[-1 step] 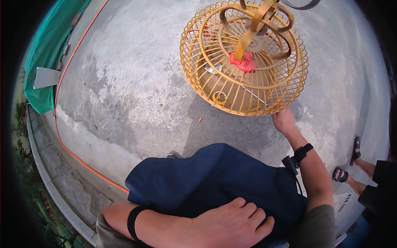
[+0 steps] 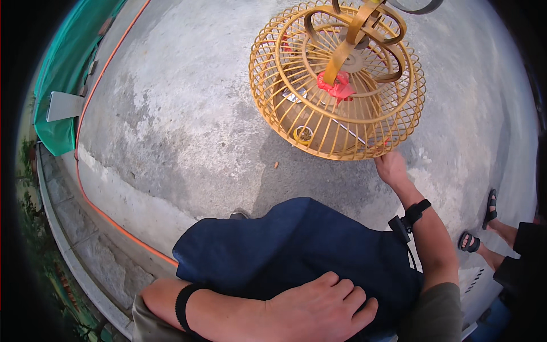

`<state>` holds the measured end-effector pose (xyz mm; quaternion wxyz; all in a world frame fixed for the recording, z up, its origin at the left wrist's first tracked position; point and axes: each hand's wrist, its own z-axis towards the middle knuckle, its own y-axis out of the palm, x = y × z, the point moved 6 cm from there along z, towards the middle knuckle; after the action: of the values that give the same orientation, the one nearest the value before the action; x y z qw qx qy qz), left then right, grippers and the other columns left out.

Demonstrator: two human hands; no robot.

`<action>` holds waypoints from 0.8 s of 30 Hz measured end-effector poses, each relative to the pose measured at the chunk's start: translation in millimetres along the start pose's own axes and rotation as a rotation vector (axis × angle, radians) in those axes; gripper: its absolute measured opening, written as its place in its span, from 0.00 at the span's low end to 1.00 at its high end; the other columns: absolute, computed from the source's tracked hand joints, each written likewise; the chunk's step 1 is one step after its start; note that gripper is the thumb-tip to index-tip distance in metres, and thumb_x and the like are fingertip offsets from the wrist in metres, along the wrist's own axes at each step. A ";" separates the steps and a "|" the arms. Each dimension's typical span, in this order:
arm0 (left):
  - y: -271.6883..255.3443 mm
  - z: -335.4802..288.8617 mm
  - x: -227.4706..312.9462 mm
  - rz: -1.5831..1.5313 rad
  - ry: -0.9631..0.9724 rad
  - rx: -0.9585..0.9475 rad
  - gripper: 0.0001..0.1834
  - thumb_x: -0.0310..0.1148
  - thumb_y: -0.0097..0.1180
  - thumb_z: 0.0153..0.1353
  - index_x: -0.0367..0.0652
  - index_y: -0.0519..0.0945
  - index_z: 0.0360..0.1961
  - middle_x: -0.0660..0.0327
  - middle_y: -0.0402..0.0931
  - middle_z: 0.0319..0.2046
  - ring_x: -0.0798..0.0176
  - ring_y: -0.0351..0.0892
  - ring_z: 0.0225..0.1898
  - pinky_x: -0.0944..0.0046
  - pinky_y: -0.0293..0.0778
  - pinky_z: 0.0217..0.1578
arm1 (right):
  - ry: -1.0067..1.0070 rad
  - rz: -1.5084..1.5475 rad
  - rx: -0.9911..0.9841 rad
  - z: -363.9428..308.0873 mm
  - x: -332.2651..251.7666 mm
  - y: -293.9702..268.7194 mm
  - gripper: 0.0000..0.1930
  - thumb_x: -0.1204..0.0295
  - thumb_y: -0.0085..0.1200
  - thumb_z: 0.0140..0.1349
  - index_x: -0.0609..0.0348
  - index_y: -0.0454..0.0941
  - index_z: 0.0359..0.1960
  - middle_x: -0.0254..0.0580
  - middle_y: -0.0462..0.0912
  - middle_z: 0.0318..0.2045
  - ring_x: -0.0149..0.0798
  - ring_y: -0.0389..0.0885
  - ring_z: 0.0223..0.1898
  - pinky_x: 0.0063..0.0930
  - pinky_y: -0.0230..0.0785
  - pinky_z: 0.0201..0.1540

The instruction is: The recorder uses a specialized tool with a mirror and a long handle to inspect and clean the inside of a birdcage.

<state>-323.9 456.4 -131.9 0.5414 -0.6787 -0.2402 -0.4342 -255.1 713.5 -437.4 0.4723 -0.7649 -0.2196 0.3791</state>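
Note:
A round bamboo birdcage (image 2: pixel 269 108) with curved handle strips (image 2: pixel 341 52) at its top fills the upper right of the head view. A pink-red scrap (image 2: pixel 337 86) of plastic or cloth is at the foot of one strip. Through the bars show a small yellow-rimmed cup (image 2: pixel 303 134) and a thin pale rod (image 2: pixel 348 131). My right hand (image 2: pixel 391 167) is curled at the cage's near lower rim; its fingertips are hidden there. My left hand (image 2: pixel 325 302) rests with bent fingers over dark blue cloth (image 2: pixel 273 239) on my lap, nothing visible in it.
An orange hose (image 2: pixel 97 208) runs along the left, past a green sheet (image 2: pixel 60 108) and a white panel (image 2: pixel 65 106). A low kerb (image 2: pixel 85 251) edges the concrete. Another person's sandalled feet (image 2: pixel 470 241) are at the right.

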 end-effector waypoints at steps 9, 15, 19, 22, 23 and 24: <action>6.8 7.2 -0.3 0.028 -0.016 -0.043 0.17 0.32 0.50 0.61 0.37 0.77 0.50 0.57 0.75 0.34 0.59 0.75 0.38 0.60 0.69 0.42 | 0.078 0.175 -0.043 -32.3 53.3 -3.2 0.20 0.55 0.51 0.70 0.63 0.77 0.32 0.57 0.79 0.25 0.60 0.79 0.30 0.46 0.69 0.33; 7.9 15.9 -0.1 0.000 -0.019 -0.051 0.19 0.34 0.53 0.61 0.36 0.76 0.52 0.56 0.75 0.36 0.58 0.75 0.39 0.60 0.69 0.42 | 0.148 0.213 -0.065 -52.7 79.0 0.8 0.21 0.55 0.50 0.72 0.63 0.75 0.30 0.55 0.77 0.22 0.56 0.78 0.27 0.43 0.68 0.32; 6.5 17.2 -1.3 0.025 -0.021 -0.046 0.20 0.34 0.54 0.61 0.36 0.76 0.52 0.56 0.75 0.36 0.58 0.75 0.39 0.60 0.69 0.42 | 0.118 0.174 -0.024 -45.6 55.8 -11.6 0.23 0.52 0.49 0.71 0.61 0.76 0.29 0.55 0.78 0.22 0.61 0.78 0.28 0.48 0.68 0.31; 6.5 16.7 -1.5 0.005 -0.021 -0.038 0.19 0.34 0.53 0.61 0.36 0.76 0.51 0.56 0.75 0.35 0.58 0.75 0.39 0.60 0.69 0.42 | 0.086 0.125 -0.044 -33.3 31.3 -26.8 0.22 0.53 0.49 0.71 0.60 0.78 0.30 0.57 0.79 0.24 0.62 0.79 0.30 0.51 0.69 0.32; 6.6 16.7 -2.4 0.014 -0.016 -0.029 0.19 0.34 0.53 0.61 0.35 0.76 0.51 0.56 0.75 0.35 0.58 0.75 0.39 0.60 0.69 0.42 | 0.086 0.122 -0.044 -28.8 25.7 -28.8 0.22 0.53 0.49 0.71 0.60 0.78 0.30 0.57 0.79 0.24 0.62 0.79 0.30 0.51 0.69 0.32; 7.2 16.6 -3.3 0.013 -0.015 -0.027 0.19 0.34 0.53 0.61 0.35 0.76 0.51 0.56 0.75 0.35 0.58 0.75 0.39 0.60 0.69 0.42 | 0.089 0.098 -0.059 -24.2 20.5 -29.2 0.21 0.53 0.49 0.71 0.60 0.79 0.31 0.58 0.80 0.25 0.63 0.80 0.31 0.52 0.70 0.33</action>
<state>-314.4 470.4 -139.1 0.5332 -0.6908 -0.2336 -0.4288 -222.7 727.6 -412.7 0.4397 -0.8043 -0.1716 0.3609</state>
